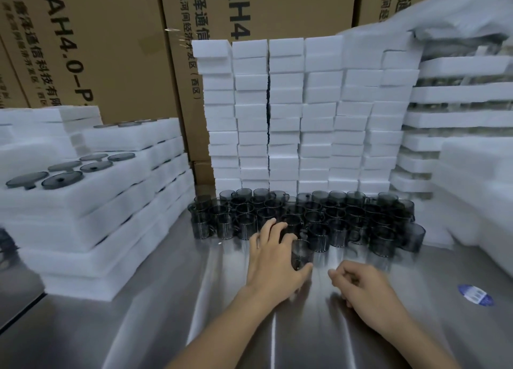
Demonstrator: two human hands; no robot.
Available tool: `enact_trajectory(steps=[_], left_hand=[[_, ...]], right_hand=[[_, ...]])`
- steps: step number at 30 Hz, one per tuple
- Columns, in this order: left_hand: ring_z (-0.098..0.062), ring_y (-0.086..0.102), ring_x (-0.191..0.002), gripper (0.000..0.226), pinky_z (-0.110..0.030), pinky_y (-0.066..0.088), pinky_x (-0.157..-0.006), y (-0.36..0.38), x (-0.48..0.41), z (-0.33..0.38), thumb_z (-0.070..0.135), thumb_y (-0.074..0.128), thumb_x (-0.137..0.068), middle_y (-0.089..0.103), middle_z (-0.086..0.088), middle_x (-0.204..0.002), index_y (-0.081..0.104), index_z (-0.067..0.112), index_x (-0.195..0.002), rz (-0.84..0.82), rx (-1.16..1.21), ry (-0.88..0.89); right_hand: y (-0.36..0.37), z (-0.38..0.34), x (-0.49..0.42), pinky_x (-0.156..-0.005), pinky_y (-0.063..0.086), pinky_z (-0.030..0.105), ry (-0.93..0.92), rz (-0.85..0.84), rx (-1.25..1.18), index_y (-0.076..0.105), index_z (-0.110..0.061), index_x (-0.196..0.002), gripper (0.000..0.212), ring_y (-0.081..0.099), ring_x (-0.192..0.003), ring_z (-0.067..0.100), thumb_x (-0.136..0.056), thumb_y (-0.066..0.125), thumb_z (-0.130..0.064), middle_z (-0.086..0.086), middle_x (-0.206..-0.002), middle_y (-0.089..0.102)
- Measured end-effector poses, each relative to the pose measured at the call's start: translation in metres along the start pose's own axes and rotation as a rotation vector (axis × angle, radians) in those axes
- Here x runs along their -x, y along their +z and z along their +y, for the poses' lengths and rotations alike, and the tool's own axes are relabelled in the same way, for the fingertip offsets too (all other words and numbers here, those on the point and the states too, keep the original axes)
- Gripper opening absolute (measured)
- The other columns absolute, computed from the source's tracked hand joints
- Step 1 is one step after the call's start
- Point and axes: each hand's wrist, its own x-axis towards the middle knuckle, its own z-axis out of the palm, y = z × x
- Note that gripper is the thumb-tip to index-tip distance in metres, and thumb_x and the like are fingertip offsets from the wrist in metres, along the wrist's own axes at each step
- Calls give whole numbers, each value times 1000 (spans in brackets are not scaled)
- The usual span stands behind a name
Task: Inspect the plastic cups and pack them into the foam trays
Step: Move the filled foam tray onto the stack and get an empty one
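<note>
Several dark smoky plastic cups (pixel 347 218) with handles stand packed together on the steel table (pixel 166 327), in front of a wall of white foam. My left hand (pixel 273 255) grips one cup (pixel 301 253) at the front of the cluster, fingers over its far side and thumb at its near side. My right hand (pixel 363 288) hovers just right of that cup, fingers loosely curled and holding nothing. Foam trays (pixel 91 202) are stacked at the left; the top one holds several cups sunk in its holes.
White foam blocks (pixel 305 113) are stacked high behind the cups. More foam trays (pixel 455 118) rise at the right, with loose foam sheets (pixel 477 188) in front. Cardboard boxes (pixel 111 49) form the back wall. A blue sticker (pixel 475 295) lies on the table.
</note>
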Motion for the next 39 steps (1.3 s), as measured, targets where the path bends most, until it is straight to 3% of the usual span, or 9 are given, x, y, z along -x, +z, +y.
enact_trajectory(steps=[5,11,15,18,23,27,31,36,39], left_hand=[[-10,29,-152,83,-36,29,-123,-2,33,-16,71,62,-91,36,17,-160,30,40,-162,-59,111,3],[-8,51,-137,90,-34,44,-114,-2,36,-20,66,68,-94,46,18,-156,21,41,-166,24,228,-108],[-6,53,-133,82,-32,51,-105,-2,33,-21,48,72,-97,50,16,-149,24,41,-164,48,230,-136],[-2,56,-129,81,-29,53,-103,-3,33,-21,43,73,-98,51,17,-146,24,43,-163,16,273,-133],[-9,60,-126,74,-31,53,-98,-6,31,-17,47,66,-101,55,13,-147,28,40,-163,-1,242,-142],[-11,59,-128,68,-37,53,-103,-7,30,-17,44,68,-101,60,15,-142,34,40,-160,1,279,-165],[-10,58,-130,67,-38,52,-106,-7,32,-17,43,68,-101,60,15,-143,35,41,-159,4,287,-162],[-7,58,-131,66,-38,51,-107,-7,33,-17,46,69,-100,61,18,-142,38,42,-158,12,307,-180],[-8,62,-126,62,-36,53,-102,-8,32,-17,51,71,-98,67,18,-135,46,40,-154,37,291,-222]], right_hand=[[1,-12,9,-67,52,43,-47,11,129,64,-22,-74,32,59,-60,9,-101,67,-37,-6,-64,65],[-73,-61,-16,-74,55,33,-124,323,294,71,-35,-93,8,65,-85,2,-97,64,-35,-19,-88,68],[-180,-84,-67,-91,54,43,-127,499,652,68,-20,-132,36,56,-127,25,-101,57,-37,3,-133,64],[-249,-76,-92,-96,51,49,92,527,909,56,-13,-147,50,46,-136,36,-102,59,-34,12,-148,54],[-293,-8,-94,-107,48,50,425,293,928,51,-10,-149,58,51,-133,41,-100,65,-37,18,-149,52],[-305,16,-98,-91,51,48,289,419,1089,59,-17,-130,39,52,-118,37,-94,69,-29,12,-130,57],[-320,23,-110,-82,49,44,312,312,1055,51,-17,-126,38,53,-98,32,-96,71,-31,12,-125,62],[-332,27,-113,-95,51,45,239,308,1135,59,-19,-141,47,57,-122,36,-97,74,-28,12,-135,63],[-328,-3,-118,-90,51,39,159,257,1259,70,-21,-125,33,60,-109,32,-99,70,-40,9,-122,66]])
